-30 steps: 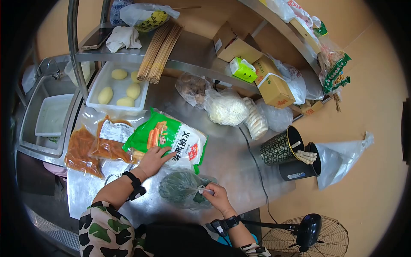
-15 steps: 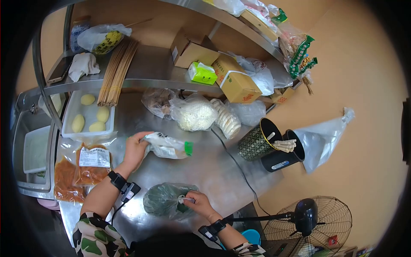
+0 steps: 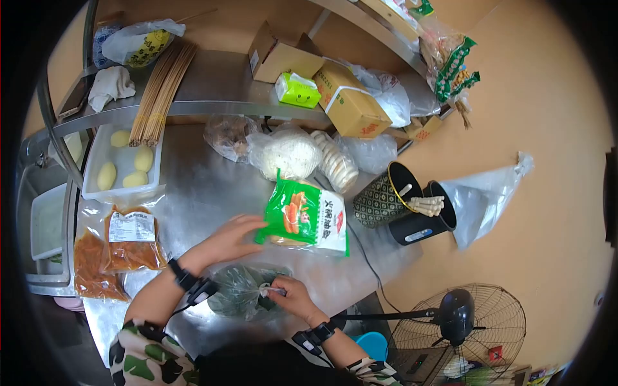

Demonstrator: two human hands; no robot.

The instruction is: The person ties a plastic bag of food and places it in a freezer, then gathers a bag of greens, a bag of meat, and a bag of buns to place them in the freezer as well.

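Observation:
A green and white food packet [image 3: 306, 215] lies face up on the steel table [image 3: 203, 193]. My left hand [image 3: 233, 239] is just left of it, fingers apart and holding nothing, with the fingertips near its left edge. My right hand [image 3: 293, 297] pinches the gathered neck of a clear plastic bag of dark green leaves [image 3: 237, 293], which rests at the table's near side. Behind the packet are a clear bag with white contents [image 3: 288, 154] and a bag of white rolls [image 3: 337, 164].
Two orange-red food packs [image 3: 134, 239] and a white tray of peeled potatoes [image 3: 90, 186] are at the left. A patterned bin [image 3: 380, 202] and a black bin [image 3: 412, 230] stand right, above a fan [image 3: 458, 321]. A shelf [image 3: 222, 110] spans the back.
My left hand has let go of the packet, which moved right and now lies with its green printed face up. My right hand still holds the bag neck. The view has shifted slightly.

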